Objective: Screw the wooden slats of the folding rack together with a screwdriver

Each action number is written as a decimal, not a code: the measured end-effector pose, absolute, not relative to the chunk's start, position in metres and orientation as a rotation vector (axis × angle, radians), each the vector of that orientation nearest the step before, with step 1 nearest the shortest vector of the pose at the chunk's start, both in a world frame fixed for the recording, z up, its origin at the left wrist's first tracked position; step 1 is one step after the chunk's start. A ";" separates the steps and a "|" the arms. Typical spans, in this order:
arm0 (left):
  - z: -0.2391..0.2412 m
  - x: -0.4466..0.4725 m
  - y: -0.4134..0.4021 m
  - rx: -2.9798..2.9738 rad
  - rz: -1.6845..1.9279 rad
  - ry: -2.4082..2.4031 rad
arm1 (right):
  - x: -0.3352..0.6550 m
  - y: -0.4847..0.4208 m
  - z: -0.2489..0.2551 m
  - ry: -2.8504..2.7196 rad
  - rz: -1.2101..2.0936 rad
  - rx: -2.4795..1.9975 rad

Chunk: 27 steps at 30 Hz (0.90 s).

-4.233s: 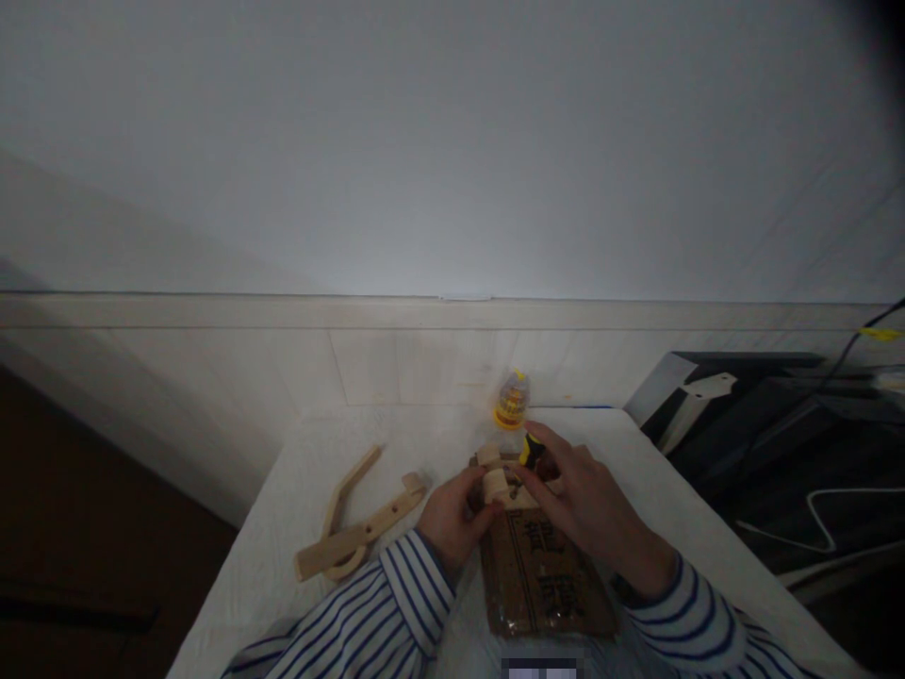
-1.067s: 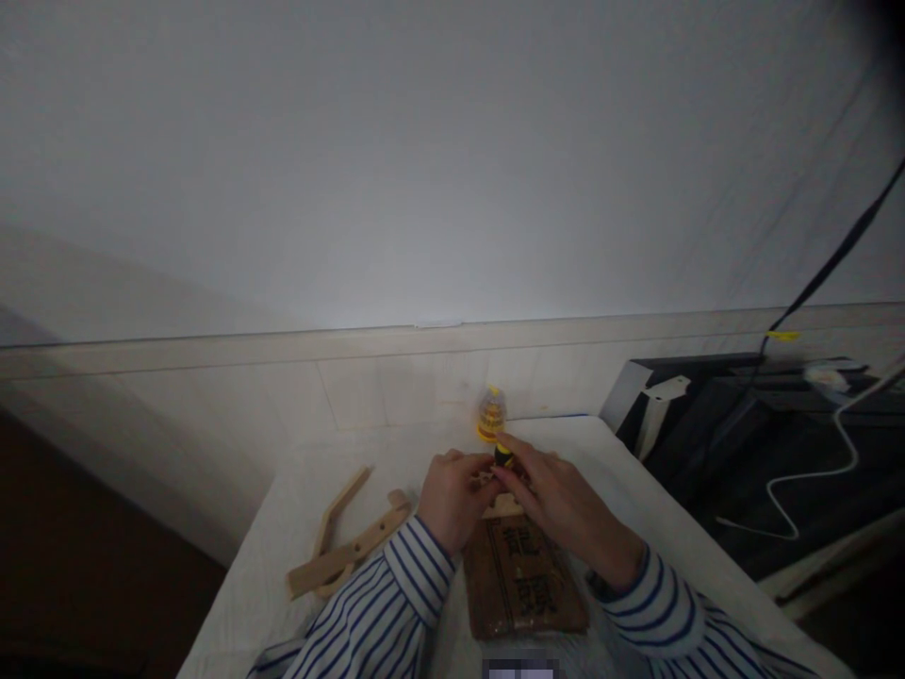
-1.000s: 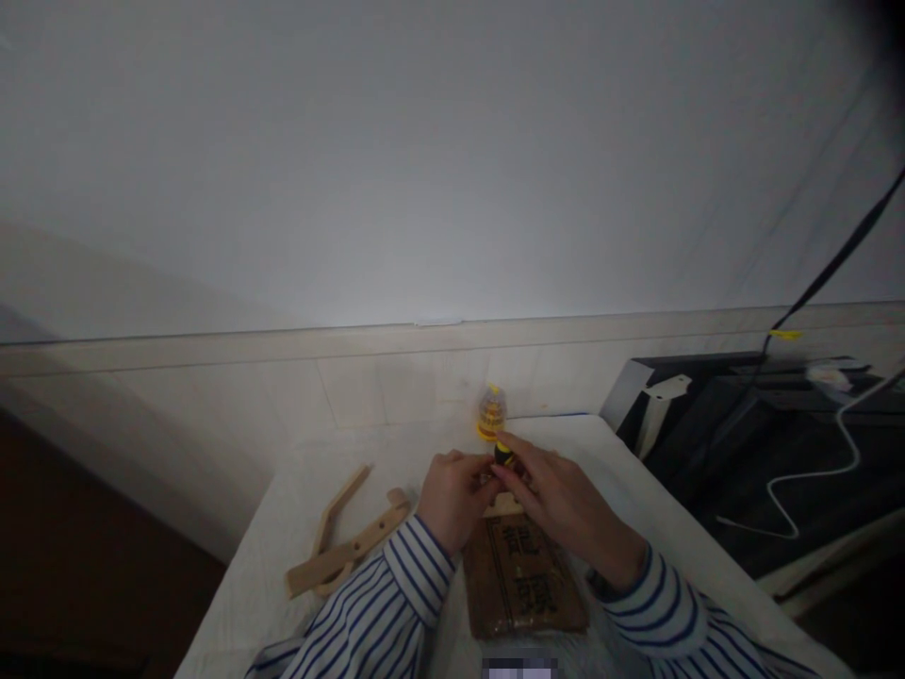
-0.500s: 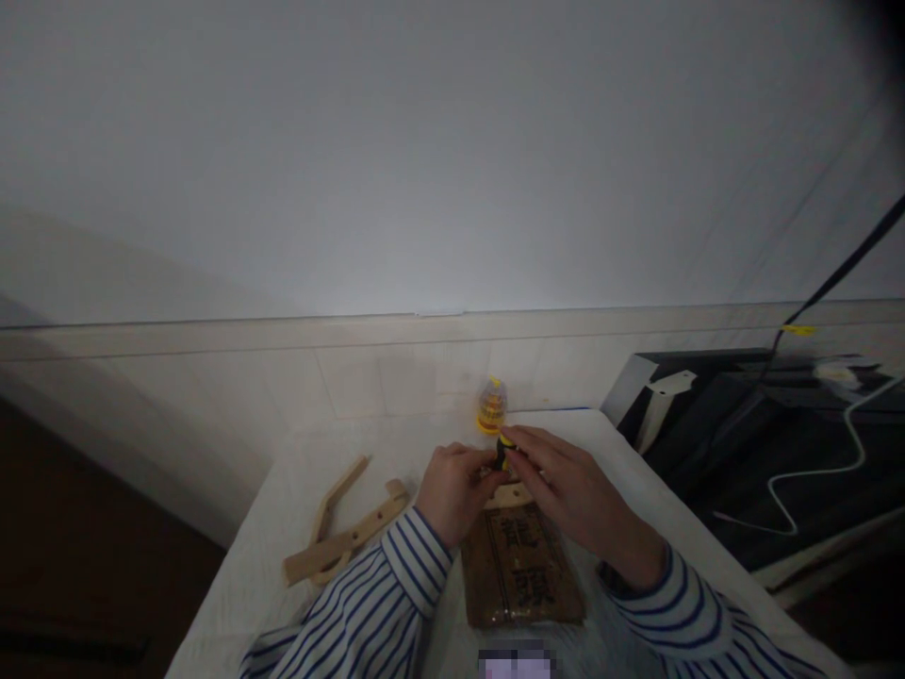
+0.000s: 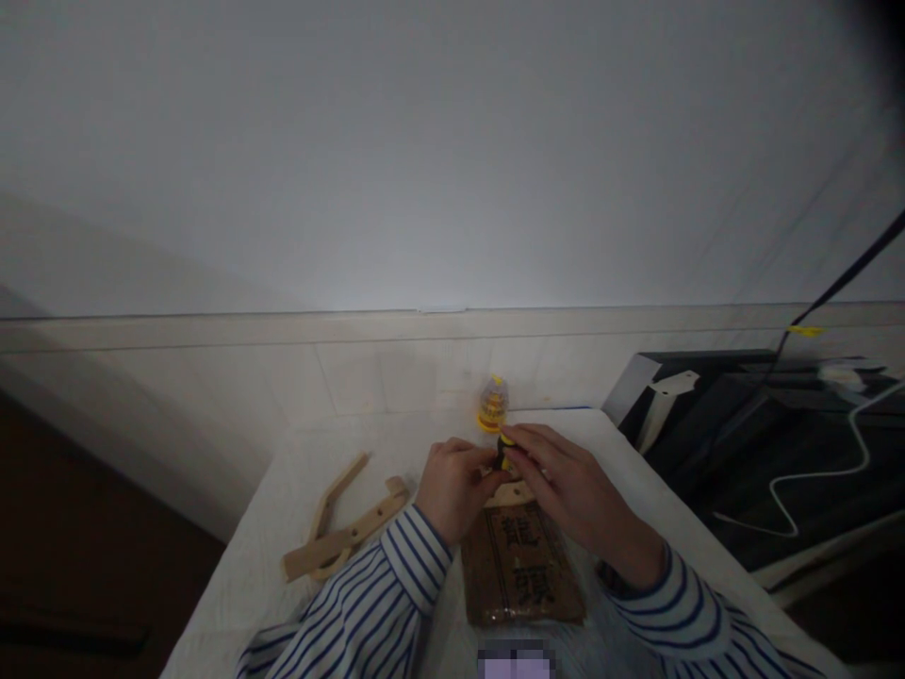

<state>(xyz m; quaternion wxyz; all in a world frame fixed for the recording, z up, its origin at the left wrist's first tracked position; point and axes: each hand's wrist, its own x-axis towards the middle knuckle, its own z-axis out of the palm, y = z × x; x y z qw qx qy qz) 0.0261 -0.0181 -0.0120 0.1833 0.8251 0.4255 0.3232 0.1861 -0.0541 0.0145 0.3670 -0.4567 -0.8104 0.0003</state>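
Right hand (image 5: 569, 479) grips black-and-yellow tool handle (image 5: 506, 455) between thumb and fingers. Left hand (image 5: 453, 486) at handle's 8 o'clock, thumb and fingertips close together at its lower end; hard to tell exactly what they pinch. Holed wooden part (image 5: 509, 493) at handle's 6 o'clock, over upper end of brown package (image 5: 519, 571). Yellow-based container (image 5: 493, 407) at 12 o'clock, wooden pieces (image 5: 339, 538) at 8, on white-covered table (image 5: 258, 538).

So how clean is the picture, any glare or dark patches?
Head view: dim overall, with a soft brighter area on the wall; same head view, top right corner dark and blurred; head view again, small glints on the brown package.
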 end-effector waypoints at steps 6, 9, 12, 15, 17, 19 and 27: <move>-0.011 0.023 -0.016 2.358 0.853 1.100 | 0.184 -0.052 0.012 -2.049 0.011 -1.156; -0.010 0.023 -0.015 2.379 0.840 1.080 | 0.184 -0.051 0.011 -2.038 0.014 -1.160; -0.010 0.023 -0.015 2.394 0.833 1.066 | 0.184 -0.051 0.011 -2.039 0.024 -1.174; -0.012 0.022 -0.014 2.407 0.827 1.046 | 0.183 -0.051 0.011 -2.031 0.032 -1.193; -0.012 0.022 -0.014 2.413 0.827 1.035 | 0.183 -0.052 0.011 -2.022 0.051 -1.203; -0.013 0.022 -0.014 2.418 0.823 1.031 | 0.183 -0.052 0.011 -2.022 0.076 -1.211; -0.009 0.023 -0.014 2.416 0.807 1.061 | 0.183 -0.053 0.007 -2.045 0.038 -1.305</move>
